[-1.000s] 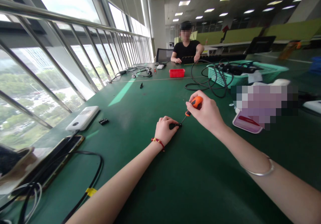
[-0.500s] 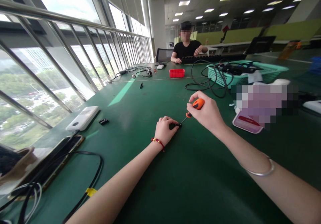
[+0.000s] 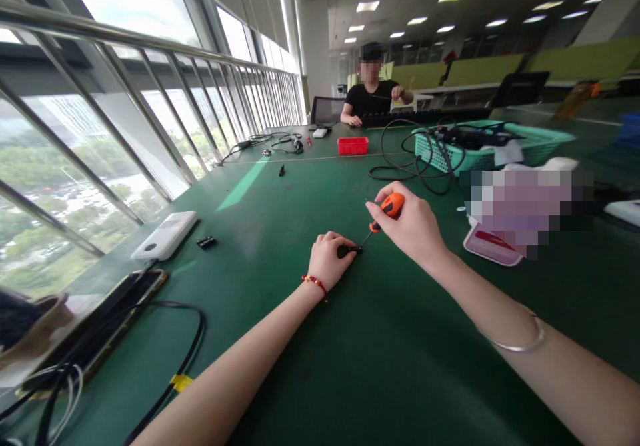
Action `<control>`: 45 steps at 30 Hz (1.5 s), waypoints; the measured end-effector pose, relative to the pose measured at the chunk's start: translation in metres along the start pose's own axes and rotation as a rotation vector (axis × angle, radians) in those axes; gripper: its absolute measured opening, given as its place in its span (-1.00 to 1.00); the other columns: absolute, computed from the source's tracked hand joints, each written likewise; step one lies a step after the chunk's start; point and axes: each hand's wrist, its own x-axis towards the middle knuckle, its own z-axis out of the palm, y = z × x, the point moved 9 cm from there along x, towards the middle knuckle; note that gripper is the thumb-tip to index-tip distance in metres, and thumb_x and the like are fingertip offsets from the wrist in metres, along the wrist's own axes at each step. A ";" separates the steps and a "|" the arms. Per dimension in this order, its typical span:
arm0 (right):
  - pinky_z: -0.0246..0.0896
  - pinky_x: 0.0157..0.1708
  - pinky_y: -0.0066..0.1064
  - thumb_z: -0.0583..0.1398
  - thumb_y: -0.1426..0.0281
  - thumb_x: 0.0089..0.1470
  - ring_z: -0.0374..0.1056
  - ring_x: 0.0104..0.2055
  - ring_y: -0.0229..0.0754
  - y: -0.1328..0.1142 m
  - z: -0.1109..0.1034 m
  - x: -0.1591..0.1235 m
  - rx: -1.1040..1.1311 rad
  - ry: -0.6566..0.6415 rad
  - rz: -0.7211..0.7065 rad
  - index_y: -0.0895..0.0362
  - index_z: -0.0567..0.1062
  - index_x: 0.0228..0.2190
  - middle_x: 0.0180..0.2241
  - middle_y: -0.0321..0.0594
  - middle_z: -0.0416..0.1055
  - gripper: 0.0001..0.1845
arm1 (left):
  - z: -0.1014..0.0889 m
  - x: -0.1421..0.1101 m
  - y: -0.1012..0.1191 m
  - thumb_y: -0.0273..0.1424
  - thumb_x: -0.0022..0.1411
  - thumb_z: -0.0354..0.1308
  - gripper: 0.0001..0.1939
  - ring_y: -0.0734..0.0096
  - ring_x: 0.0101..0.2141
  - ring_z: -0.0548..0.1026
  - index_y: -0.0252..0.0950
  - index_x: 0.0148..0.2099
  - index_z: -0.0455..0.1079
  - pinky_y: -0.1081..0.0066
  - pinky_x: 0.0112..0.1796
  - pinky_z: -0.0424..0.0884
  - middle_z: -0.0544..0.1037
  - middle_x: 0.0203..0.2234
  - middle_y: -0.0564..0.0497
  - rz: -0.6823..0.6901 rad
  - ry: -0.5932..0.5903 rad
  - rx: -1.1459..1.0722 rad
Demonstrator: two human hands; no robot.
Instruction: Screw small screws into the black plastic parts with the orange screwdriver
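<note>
On the green tabletop, my left hand pins down a small black part, its fingers closed around one end. What exactly that part is cannot be made out. My right hand grips an orange and black screwdriver, thumb and fingers around the handle. The tool slants down to the left, and its thin shaft reaches the right end of the black part. Its very tip is too small to see clearly.
Left lie a white device, a black piece, a phone and cables. Farther off are a red box and a teal basket with cables. A pinkish case lies right. A co-worker sits opposite.
My right hand and the screwdriver handle have shifted slightly left, with the shaft still at the black part. My left hand has stayed put. The co-worker has raised one hand.
</note>
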 end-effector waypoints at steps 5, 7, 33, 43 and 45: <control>0.02 -0.53 -0.46 0.17 0.27 -0.11 0.25 -0.54 -0.22 0.001 0.000 0.000 0.038 0.007 0.002 0.04 0.31 -0.36 -0.54 -0.35 0.32 -0.78 | 0.000 0.000 0.000 -0.40 0.09 0.19 -0.86 0.26 -0.19 0.36 -0.24 -0.26 0.53 0.25 -0.08 0.31 0.49 -0.28 -0.02 0.000 0.000 -0.004; 0.03 -0.54 -0.46 0.18 0.27 -0.12 0.26 -0.53 -0.22 0.001 0.000 0.001 0.070 0.009 -0.007 0.05 0.29 -0.29 -0.51 -0.35 0.33 -0.71 | 0.000 0.000 0.000 -0.41 0.09 0.19 -0.86 0.25 -0.19 0.36 -0.24 -0.26 0.53 0.25 -0.08 0.31 0.49 -0.28 -0.02 -0.004 0.001 -0.006; 0.02 -0.52 -0.47 0.19 0.24 -0.13 0.25 -0.52 -0.23 0.000 0.002 0.000 0.062 -0.010 -0.005 0.05 0.33 -0.26 -0.53 -0.35 0.32 -0.68 | -0.001 0.000 0.001 -0.41 0.09 0.19 -0.86 0.26 -0.19 0.37 -0.24 -0.26 0.52 0.25 -0.09 0.31 0.49 -0.27 -0.02 -0.012 -0.007 0.001; 0.05 -0.47 -0.45 0.10 0.20 -0.01 0.21 -0.55 -0.24 -0.009 0.000 -0.003 0.089 -0.005 -0.047 0.08 0.27 -0.61 -0.62 -0.31 0.32 -0.73 | 0.000 0.000 0.001 -0.40 0.10 0.18 -0.86 0.26 -0.19 0.36 -0.23 -0.26 0.53 0.25 -0.08 0.30 0.49 -0.27 -0.02 0.002 -0.005 -0.002; 0.06 -0.47 -0.45 0.10 0.20 -0.01 0.19 -0.56 -0.25 -0.011 -0.001 -0.004 0.129 -0.009 -0.058 0.08 0.26 -0.62 -0.64 -0.31 0.30 -0.73 | 0.000 0.000 0.000 -0.39 0.10 0.18 -0.86 0.26 -0.19 0.36 -0.23 -0.26 0.52 0.25 -0.08 0.30 0.48 -0.26 -0.02 0.000 -0.006 0.000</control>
